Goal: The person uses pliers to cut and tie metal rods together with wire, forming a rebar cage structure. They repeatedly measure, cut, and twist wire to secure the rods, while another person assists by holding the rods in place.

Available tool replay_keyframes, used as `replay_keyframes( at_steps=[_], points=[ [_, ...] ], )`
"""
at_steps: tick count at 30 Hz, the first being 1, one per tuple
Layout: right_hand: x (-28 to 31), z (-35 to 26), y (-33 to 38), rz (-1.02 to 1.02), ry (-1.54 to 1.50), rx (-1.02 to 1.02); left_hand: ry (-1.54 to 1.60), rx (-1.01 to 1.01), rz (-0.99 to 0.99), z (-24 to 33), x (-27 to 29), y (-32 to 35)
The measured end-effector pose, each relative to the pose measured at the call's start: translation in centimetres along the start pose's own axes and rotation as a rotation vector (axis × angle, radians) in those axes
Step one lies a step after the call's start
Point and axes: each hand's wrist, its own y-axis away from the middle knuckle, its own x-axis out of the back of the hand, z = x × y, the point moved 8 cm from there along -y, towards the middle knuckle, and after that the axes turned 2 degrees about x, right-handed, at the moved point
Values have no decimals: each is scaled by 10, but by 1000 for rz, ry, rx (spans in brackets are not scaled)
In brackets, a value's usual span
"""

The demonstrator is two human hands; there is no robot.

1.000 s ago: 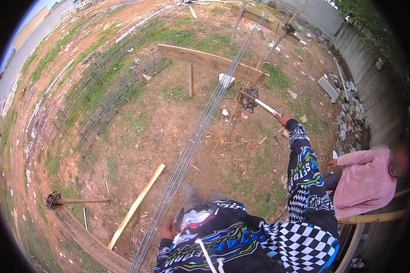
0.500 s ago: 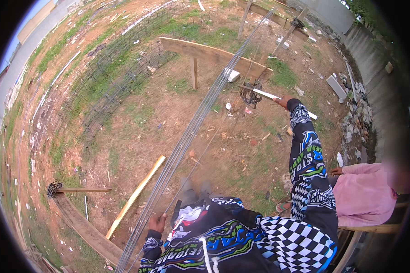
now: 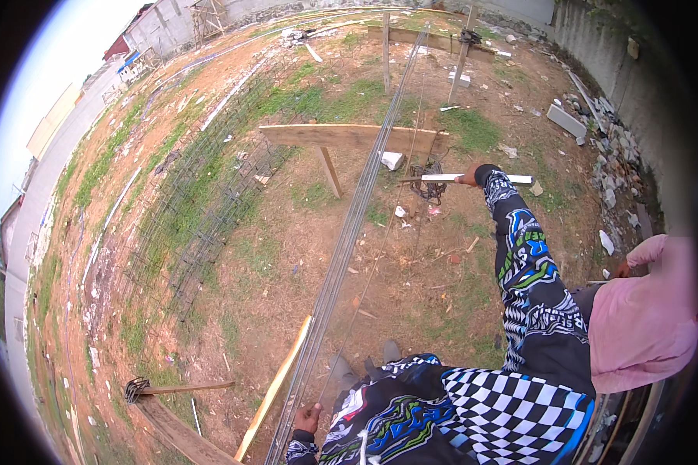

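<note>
My right hand [image 3: 468, 176] is stretched far forward and grips a white bar-shaped tool [image 3: 451, 177] lying across a thin steel rod, close to a coil of dark wire [image 3: 427, 170]. My left hand [image 3: 308, 419] is low by my body, closed around the near end of a long bundle of steel rods [image 3: 349, 236]. The bundle runs away from me over a wooden plank trestle [image 3: 349, 137] toward a farther wooden frame [image 3: 430, 40]. My sleeves are patterned in black, white, blue and green.
Another person in a pink shirt [image 3: 645, 318] sits at my right. Welded rebar cages [image 3: 202, 217] lie on the grass to the left. A rake-like tool [image 3: 174, 387] and a yellowish plank [image 3: 275, 390] lie near my feet. A concrete wall [image 3: 636, 85] borders the right.
The view has tilted up, showing more of the yard ahead. My right hand has slid farther out along the rod with the white tool. My left hand still grips the rod bundle.
</note>
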Motion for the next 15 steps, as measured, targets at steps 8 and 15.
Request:
replay_keyframes(
  at_steps=[8, 15],
  points=[
    [-6, 98, 50, -87, -217, -94, 48, -39, -97, 0, -11, -4],
    [-47, 83, 72, 238, -68, -34, -2, 66, -77, -35, -2, -3]
  ],
)
